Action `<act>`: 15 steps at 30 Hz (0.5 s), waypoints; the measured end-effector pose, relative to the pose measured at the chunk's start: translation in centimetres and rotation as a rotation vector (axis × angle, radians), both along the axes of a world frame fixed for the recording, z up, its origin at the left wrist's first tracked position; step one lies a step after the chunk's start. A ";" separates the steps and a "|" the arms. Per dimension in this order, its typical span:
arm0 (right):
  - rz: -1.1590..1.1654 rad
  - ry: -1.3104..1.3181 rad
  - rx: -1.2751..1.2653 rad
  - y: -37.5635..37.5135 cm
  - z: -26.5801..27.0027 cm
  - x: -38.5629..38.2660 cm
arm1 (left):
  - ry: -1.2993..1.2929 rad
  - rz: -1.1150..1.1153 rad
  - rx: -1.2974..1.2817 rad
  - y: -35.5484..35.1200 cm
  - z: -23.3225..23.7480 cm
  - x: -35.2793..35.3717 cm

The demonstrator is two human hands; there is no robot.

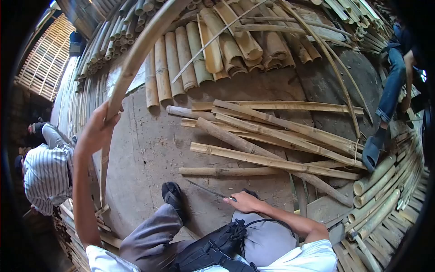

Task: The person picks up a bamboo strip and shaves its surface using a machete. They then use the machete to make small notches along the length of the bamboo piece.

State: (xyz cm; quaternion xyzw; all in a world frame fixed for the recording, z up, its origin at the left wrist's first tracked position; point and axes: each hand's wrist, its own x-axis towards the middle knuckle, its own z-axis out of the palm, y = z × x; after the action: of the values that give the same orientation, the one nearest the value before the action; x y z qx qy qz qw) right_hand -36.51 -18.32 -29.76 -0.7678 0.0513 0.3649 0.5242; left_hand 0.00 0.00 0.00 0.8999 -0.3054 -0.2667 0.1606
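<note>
Showing a long bamboo strip (136,54) gripped upright in the closed left hand (97,129); a knife (204,189) is clasped by the right hand (244,201) at the knee. Split lengths (272,136) lie finished on the floor; this strip is judged still uncut.

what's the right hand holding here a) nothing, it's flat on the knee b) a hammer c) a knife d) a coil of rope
c: the right hand is closed around the handle of a knife whose thin blade points away to the left, while the left hand is raised and has its grip on a long bamboo strip.
</note>
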 end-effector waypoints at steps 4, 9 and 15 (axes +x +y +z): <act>-0.146 -0.008 -0.044 -0.1 -0.9 -1.6 | -0.525 -0.107 -0.114 -0.4 -6.3 4.2; -0.196 -0.029 -0.058 1.0 1.8 -0.7 | -0.633 -0.105 -0.191 -1.1 -12.6 11.0; -0.312 0.019 -0.210 4.5 3.0 -0.4 | -0.574 -0.207 -0.139 -10.1 -16.4 17.1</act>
State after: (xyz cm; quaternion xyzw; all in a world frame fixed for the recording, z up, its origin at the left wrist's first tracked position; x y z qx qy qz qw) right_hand -36.96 -13.80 -26.71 -0.7976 0.2125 0.2789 0.4908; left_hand 17.09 -10.11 -16.37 0.8894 -0.4458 0.0049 0.1009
